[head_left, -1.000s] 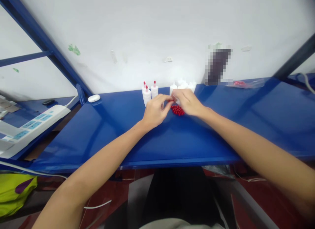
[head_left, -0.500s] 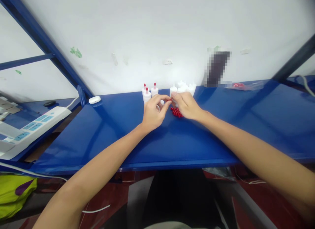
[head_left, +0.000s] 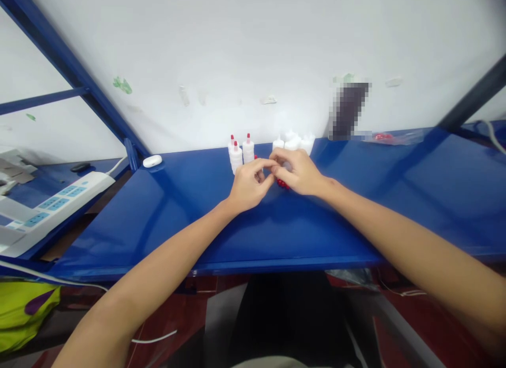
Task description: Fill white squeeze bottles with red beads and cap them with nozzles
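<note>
At the frame's centre, the left hand (head_left: 251,184) and right hand (head_left: 298,170) meet fingertip to fingertip, fingers curled; what they grip is hidden. Red caps (head_left: 283,184) lie beneath the right hand on the blue tabletop (head_left: 332,220).

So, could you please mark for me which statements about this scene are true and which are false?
1. The three bottles with red tips lie on their sides. False: these bottles stand upright.
2. The right hand partly covers the small red pieces. True.
3. The power strip is to the right of both hands. False: it is on the left side.
4. The small white case lies on the blue table. True.
5. The left hand is far from the right hand. False: their fingers are close together.
</note>
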`<control>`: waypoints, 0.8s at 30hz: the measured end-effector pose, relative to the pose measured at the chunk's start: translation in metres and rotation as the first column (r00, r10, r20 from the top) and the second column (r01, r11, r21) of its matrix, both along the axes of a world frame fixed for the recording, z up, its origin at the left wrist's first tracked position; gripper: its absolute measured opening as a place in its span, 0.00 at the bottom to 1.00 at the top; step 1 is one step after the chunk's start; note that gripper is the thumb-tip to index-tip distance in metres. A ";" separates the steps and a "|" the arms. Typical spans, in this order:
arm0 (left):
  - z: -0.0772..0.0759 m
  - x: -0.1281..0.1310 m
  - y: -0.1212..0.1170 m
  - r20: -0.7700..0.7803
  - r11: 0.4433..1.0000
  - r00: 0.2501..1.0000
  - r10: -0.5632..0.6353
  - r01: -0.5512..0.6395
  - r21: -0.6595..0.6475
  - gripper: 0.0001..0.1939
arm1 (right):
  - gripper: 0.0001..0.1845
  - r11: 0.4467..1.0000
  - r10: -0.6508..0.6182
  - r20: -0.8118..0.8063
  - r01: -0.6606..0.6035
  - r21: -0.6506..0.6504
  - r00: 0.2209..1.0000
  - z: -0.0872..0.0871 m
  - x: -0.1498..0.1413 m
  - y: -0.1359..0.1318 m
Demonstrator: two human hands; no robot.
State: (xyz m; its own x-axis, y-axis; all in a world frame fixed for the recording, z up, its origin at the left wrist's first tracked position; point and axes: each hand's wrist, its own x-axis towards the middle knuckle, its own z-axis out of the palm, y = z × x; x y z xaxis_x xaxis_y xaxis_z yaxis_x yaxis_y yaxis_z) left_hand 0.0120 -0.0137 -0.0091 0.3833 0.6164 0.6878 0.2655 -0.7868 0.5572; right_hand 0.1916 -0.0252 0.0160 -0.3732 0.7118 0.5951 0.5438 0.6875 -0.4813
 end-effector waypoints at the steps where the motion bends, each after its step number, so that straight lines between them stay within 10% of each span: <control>1: 0.000 0.001 -0.001 0.010 1.000 1.000 -0.006 0.006 0.009 0.07 | 0.03 1.000 -0.003 -0.008 0.004 0.006 1.000 0.001 -0.001 -0.001; 24: 0.008 -0.009 0.026 0.262 0.954 0.923 0.281 -0.239 -0.180 0.08 | 0.17 0.982 -0.188 0.028 0.189 -0.019 0.982 0.000 0.003 0.007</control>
State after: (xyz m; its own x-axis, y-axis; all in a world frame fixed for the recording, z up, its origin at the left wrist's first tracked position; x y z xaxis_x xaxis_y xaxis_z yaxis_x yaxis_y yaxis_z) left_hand 0.0031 0.0118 -0.0014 -0.0003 0.7668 0.6419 0.2659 -0.6187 0.7393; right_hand 0.1949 -0.0183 0.0156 -0.2466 0.7831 0.5709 0.6752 0.5614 -0.4785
